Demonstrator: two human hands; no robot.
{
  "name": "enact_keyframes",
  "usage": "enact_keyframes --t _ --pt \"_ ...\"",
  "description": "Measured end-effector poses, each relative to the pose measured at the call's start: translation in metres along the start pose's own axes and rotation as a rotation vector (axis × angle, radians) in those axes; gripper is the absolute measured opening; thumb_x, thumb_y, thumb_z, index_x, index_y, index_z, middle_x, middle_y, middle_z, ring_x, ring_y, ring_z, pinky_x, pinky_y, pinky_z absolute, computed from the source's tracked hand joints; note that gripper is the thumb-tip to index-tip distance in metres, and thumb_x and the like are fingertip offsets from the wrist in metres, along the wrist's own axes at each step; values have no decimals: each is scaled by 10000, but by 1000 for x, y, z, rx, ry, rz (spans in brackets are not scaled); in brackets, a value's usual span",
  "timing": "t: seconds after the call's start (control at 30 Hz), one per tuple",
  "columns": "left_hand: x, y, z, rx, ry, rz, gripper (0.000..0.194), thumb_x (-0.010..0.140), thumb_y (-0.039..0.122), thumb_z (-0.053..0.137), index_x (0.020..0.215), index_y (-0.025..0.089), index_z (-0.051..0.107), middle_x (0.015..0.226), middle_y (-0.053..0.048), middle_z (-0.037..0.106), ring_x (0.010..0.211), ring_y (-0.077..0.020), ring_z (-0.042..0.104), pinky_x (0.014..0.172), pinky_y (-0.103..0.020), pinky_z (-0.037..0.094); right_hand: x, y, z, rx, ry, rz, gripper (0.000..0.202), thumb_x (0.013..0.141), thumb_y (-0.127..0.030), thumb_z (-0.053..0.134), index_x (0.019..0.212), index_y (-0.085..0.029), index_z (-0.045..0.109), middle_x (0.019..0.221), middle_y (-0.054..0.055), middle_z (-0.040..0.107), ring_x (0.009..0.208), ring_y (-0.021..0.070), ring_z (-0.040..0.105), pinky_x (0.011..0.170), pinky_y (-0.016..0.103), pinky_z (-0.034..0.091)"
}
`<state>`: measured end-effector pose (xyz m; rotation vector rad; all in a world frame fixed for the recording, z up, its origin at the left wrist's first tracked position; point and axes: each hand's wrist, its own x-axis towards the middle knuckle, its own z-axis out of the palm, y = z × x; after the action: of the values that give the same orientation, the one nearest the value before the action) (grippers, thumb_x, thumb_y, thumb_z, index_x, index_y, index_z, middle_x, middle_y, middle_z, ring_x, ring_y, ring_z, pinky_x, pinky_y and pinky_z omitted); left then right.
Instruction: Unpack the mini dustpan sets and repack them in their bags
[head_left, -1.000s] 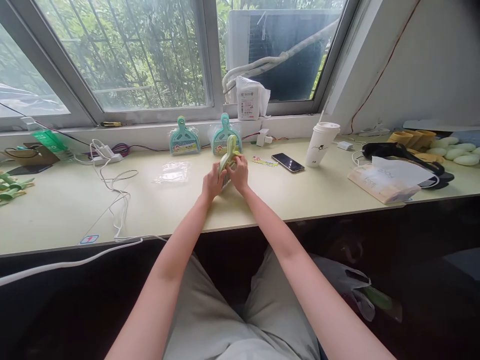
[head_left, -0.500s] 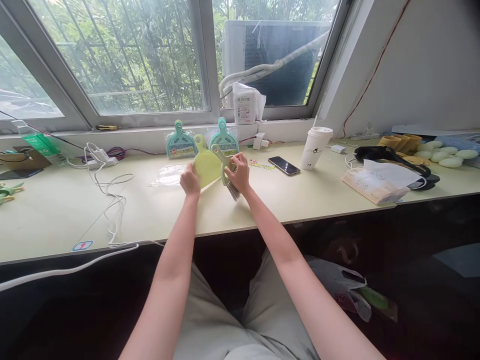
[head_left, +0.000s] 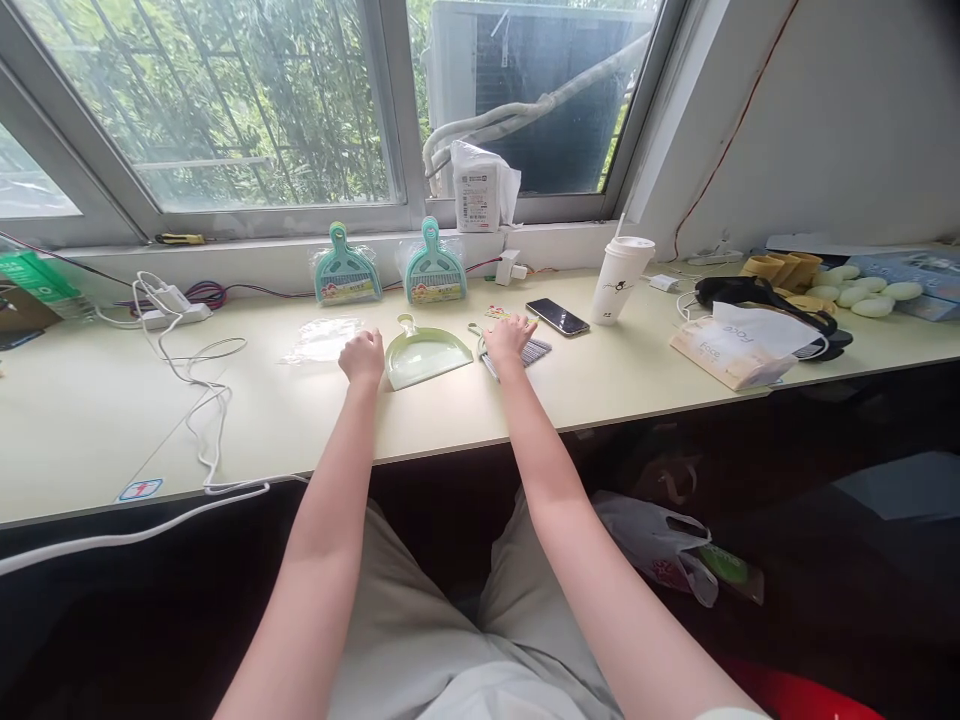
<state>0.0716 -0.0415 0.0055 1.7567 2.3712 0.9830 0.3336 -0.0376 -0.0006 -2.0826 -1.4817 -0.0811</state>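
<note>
A pale green dustpan (head_left: 429,355) lies flat on the table, its looped handle toward the window. My left hand (head_left: 362,357) is closed right at the pan's left edge; its fingertips are hidden, so I cannot tell whether they grip it. Just right of the pan, my right hand (head_left: 508,341) is closed over a small hand brush (head_left: 535,352). The brush's grey bristles stick out to the right, and the end of its green handle shows at the left. A colourful label card (head_left: 496,312) is partly covered beyond my right fingers.
Two wrapped teal dustpan sets (head_left: 348,270) lean against the sill. A clear plastic wrapper (head_left: 324,341) lies left of my left hand. Rightward are a phone (head_left: 557,316), a white cup (head_left: 622,282) with a straw and a tissue pack (head_left: 735,345). White cables (head_left: 217,420) trail across the left.
The dustpan was held upright and now lies flat on the table. The brush has been lowered to the table and moved right with my right hand. The view has shifted slightly.
</note>
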Motion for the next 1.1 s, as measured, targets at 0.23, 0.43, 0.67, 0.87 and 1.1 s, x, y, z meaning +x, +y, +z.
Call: enact_keyframes --t 0.23,0.43,0.67,0.87,1.1 --pt "0 -2 9 -43 -110 55 298 909 428 489 943 208 687 1048 -161 713 1029 -342 644 861 -423 482 -2 3 7 5 -43 27 243 809 -296 650 963 -130 737 1114 235 665 1179 392 476 1005 565 256" --pt "-1 0 16 -23 -191 117 135 844 307 603 770 205 653 999 -174 705 974 -324 659 802 -375 491 -1 0 -3 109 109 -12 232 837 -297 583 967 -164 720 1126 179 668 1142 342 502 993 526 288" --pt "-41 32 13 -344 -621 466 389 914 498 510 717 201 664 682 -65 663 651 -198 621 691 -296 476 -8 -16 -5 117 -145 -194 180 813 -332 632 896 -234 759 1057 91 712 1132 293 543 1008 477 296" --pt "-51 43 16 -275 -261 700 198 863 245 603 1046 216 673 1152 -118 661 1121 -287 574 955 -396 457 -8 -11 2 76 -257 -230 235 811 -337 682 1009 -248 772 1130 93 723 1208 297 535 1036 460 316" --pt "-23 14 27 -373 -282 519 653 783 102 644 1396 220 454 1200 -128 618 1145 -271 551 1008 -416 436 -10 -16 4 157 -296 -362 230 812 -358 692 1015 -285 772 1154 35 722 1171 245 570 986 358 399"
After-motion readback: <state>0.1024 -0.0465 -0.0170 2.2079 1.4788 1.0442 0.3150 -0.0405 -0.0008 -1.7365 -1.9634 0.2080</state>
